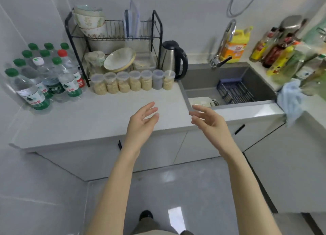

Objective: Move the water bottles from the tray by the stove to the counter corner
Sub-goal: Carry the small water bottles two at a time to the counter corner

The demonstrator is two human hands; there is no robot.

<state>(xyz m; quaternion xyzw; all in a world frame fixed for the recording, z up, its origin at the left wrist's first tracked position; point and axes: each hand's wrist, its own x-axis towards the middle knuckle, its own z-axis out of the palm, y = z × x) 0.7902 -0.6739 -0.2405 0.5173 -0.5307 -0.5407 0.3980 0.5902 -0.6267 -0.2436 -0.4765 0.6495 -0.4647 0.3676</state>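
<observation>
Clear plastic water bottles [44, 75] crowd the smooth white counter [98, 114] corner beside a black wire dish rack [112, 38], while the left hand [141, 123] and right hand [210, 121] hover open, empty.

Both arms are bare from the hands down to the lower edge of the picture; no sleeve, watch, ring or bracelet shows on them. The left hand [141, 121] and the right hand [210, 121] wear no gloves, and the fingers are slim with short nails, though the fingertips are a little blurred. Low in the picture, between the forearms, there is a part of the trousers [150, 226] in a brownish-grey, khaki-like cloth, and just above it the rounded toe of a black shoe [146, 215].
</observation>
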